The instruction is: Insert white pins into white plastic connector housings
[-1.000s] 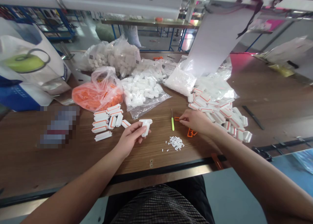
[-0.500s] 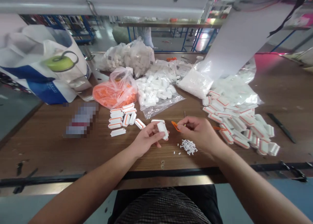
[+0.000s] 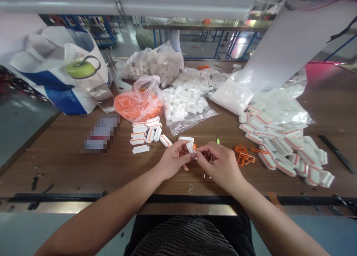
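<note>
Between the fingers of my left hand point(image 3: 175, 157) is a small white plastic housing point(image 3: 190, 148). My right hand point(image 3: 220, 162) pinches a thin orange plastic frame point(image 3: 195, 146) against it; whether the frame is seated is too small to tell. Behind my hands lies a white housing piece point(image 3: 186, 139) on the table, and a slim tool with a green handle point(image 3: 218, 140) points away from me. Several loose orange frames point(image 3: 244, 156) lie right of my right hand. A few tiny white pins point(image 3: 204, 176) show below it; my hand covers their heap.
White pieces with orange trim point(image 3: 138, 134) stand in a group at left; a larger pile point(image 3: 284, 152) spreads at right. Behind are a bag of orange parts point(image 3: 136, 106), a bag of white parts point(image 3: 184, 101), a shopping bag point(image 3: 65, 96) and a dark flat strip point(image 3: 336, 153).
My right hand has moved left, bringing the orange frame against the white housing in my left hand. The loose orange frames and the green handle have come into sight; the pin heap is now covered.
</note>
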Demonstrator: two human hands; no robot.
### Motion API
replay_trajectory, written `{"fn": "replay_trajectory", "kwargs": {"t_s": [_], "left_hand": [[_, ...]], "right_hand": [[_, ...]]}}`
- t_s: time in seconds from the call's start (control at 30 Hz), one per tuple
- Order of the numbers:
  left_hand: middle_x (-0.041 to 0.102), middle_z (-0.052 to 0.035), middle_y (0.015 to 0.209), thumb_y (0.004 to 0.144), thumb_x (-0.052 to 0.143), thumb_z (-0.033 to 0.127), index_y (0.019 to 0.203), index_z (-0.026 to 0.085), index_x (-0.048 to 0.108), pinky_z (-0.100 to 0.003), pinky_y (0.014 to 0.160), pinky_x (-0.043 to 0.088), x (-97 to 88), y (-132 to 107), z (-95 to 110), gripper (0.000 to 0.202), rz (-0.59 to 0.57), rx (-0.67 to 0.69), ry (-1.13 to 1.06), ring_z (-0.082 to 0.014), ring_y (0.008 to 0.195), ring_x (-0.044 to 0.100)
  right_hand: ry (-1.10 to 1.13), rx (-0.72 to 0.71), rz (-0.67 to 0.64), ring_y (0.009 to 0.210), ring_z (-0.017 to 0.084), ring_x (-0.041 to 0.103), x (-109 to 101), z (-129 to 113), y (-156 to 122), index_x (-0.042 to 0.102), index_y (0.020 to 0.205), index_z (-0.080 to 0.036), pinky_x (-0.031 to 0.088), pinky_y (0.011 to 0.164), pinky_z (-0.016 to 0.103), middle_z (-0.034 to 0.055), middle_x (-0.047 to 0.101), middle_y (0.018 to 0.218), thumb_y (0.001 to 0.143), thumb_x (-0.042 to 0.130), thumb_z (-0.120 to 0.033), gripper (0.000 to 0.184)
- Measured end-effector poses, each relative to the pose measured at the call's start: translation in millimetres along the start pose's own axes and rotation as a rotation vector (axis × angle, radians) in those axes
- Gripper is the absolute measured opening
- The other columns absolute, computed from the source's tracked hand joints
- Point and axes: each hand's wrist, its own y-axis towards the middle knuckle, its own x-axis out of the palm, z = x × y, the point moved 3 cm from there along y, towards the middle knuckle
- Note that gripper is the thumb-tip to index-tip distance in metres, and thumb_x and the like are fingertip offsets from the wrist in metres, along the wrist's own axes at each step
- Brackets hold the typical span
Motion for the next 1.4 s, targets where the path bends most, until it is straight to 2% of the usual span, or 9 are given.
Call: {"fn": "replay_trajectory", "kwargs": {"t_s": [0.23,0.47,0.8,1.1,1.3,1.4], "left_hand": [[0.060,-0.0007,0.086,0.070,0.078,0.042,0.103,0.018,0.059,-0.017,0.043,0.049,0.1,-0.1,0.3,0.045,0.024,-0.005,0.024,-0.0107,0.067,0.055],[0.063,-0.0022,0.091,0.070,0.078,0.039,0.111,0.018,0.060,-0.017,0.043,0.048,0.2,-0.4,1.0,0.050,0.059,-0.040,0.070,-0.0111,0.066,0.055],[0.061,-0.0015,0.087,0.071,0.078,0.039,0.106,0.017,0.060,-0.017,0.043,0.048,-0.2,0.1,-1.1,0.045,0.049,-0.014,0.052,-0.0109,0.066,0.055],[0.061,-0.0011,0.088,0.072,0.077,0.039,0.108,0.019,0.059,-0.018,0.045,0.048,-0.9,-0.2,-0.1,0.044,0.021,-0.025,0.086,-0.0111,0.067,0.055],[0.062,-0.0012,0.087,0.073,0.077,0.038,0.110,0.019,0.060,-0.018,0.046,0.048,-0.6,-1.1,-0.4,0.045,0.026,-0.025,0.076,-0.0115,0.068,0.055],[0.063,-0.0021,0.089,0.073,0.076,0.037,0.111,0.019,0.059,-0.018,0.046,0.048,-0.2,-1.6,-0.5,0.045,0.034,-0.018,0.070,-0.0120,0.069,0.056]], "right_hand": [[0.077,0.135,-0.024,0.051,0.011,0.056,4.1,6.8,-1.0,0.068,0.073,-0.021,0.044,0.052,0.026,0.0003,0.068,0.064,0.081,0.059,-0.024,0.013],[0.198,0.256,0.029,0.050,0.011,0.055,1.8,11.5,-1.8,0.067,0.067,-0.020,0.043,0.049,0.025,-0.0007,0.066,0.059,0.079,0.062,-0.026,0.015],[0.202,0.211,-0.001,0.051,0.011,0.055,6.6,10.7,-2.1,0.066,0.069,-0.020,0.043,0.050,0.025,-0.0004,0.065,0.062,0.079,0.060,-0.023,0.012],[0.256,0.119,-0.011,0.066,0.013,0.059,3.5,10.9,1.1,0.067,0.074,-0.021,0.046,0.055,0.026,0.0032,0.066,0.078,0.084,0.060,-0.024,0.012],[0.314,0.185,0.012,0.062,0.012,0.059,7.1,15.2,0.1,0.068,0.070,-0.021,0.046,0.055,0.026,0.0017,0.067,0.073,0.082,0.066,-0.025,0.013],[0.336,0.242,0.012,0.062,0.012,0.061,9.7,17.7,-1.9,0.071,0.077,-0.021,0.048,0.057,0.027,0.0016,0.069,0.074,0.081,0.067,-0.027,0.008]]}}
